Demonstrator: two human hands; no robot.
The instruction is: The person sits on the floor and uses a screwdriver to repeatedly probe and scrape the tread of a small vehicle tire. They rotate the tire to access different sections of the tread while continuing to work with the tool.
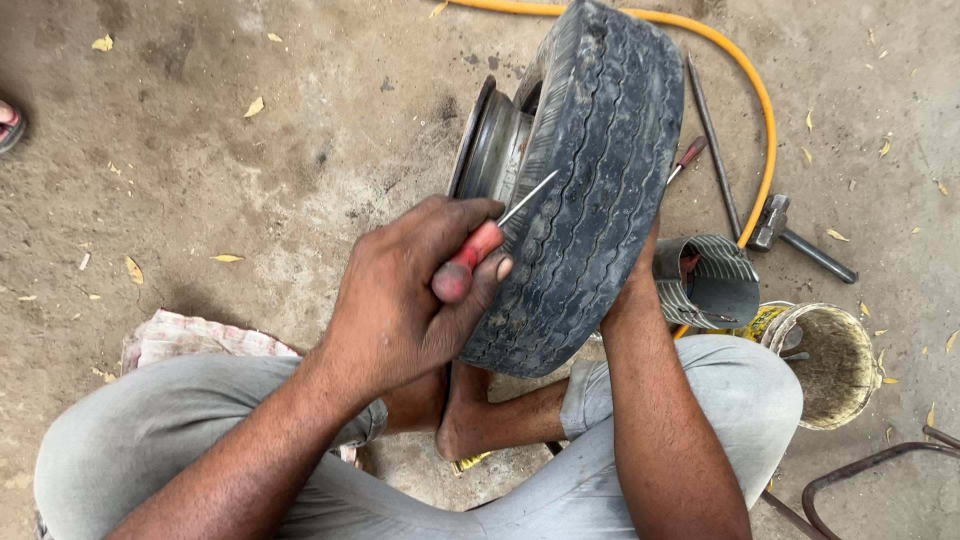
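Red plastic shows in the person's left hand (400, 300): it is the handle of a thin screwdriver (487, 240), and the fingers are curled tight around it with the thumb pressed near the end. The shiny metal tip rests on the bumpy black tread of a tyre (590, 190). The tyre stands up on its edge between the person's knees, still on its grey metal rim (490, 150). The right hand (640, 270) is on the far side of the tyre and mostly hidden, so I cannot tell how its fingers are set; it seems to hold the tyre steady. To do this well, I think the tip should stay in a groove and be pushed slowly, away from the other hand, so it does not slip. The tyre should not wobble. Close by on the dusty floor lie a cut piece of tyre (715, 275), a dirty bucket (835, 360), a hammer (790, 235), a long metal rod (712, 140) and a yellow hose (750, 90).
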